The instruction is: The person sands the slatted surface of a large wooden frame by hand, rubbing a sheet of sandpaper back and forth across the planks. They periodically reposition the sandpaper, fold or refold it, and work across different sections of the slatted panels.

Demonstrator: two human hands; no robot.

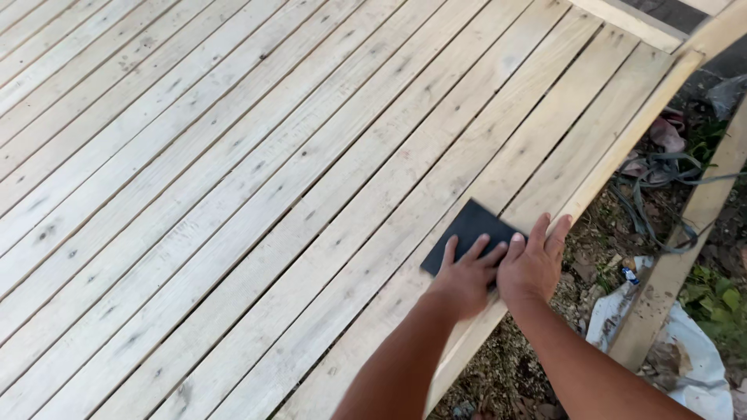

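A dark rectangular sheet of sandpaper (469, 228) lies flat on a pale wooden slat near the right edge of a slatted wooden panel (233, 194). My left hand (464, 274) presses down on the near part of the sheet with fingers spread. My right hand (531, 264) lies beside it, fingers flat on the sheet's right edge and on the outer slat. Both forearms reach in from the bottom right.
The panel's edge board (622, 148) runs diagonally from upper right to bottom centre. Beyond it is bare ground with gravel, grey straps (661, 171), white plastic sheeting (685, 350), green weeds (720, 299) and another wooden plank (685, 233).
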